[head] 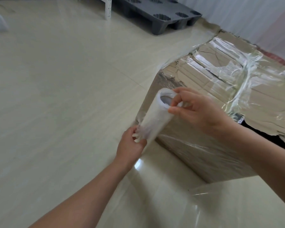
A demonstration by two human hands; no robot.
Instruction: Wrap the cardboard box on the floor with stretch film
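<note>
Left grip [130, 145] and right grip [196, 112] pinch film roll [155, 119] ends beside cardboard box [262, 99]

Storeroom: tiled floor [56, 96], plastic pallet [163, 15], metal shelving leg [108, 8].

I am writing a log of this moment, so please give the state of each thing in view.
cardboard box: on the floor, top torn, partly covered with film
stretch film roll: tilted, off the floor, held at both ends near the box corner
left hand: grips the roll's lower end
right hand: pinches the roll's upper rim
plastic pallet: flat on the floor, behind the box
</note>
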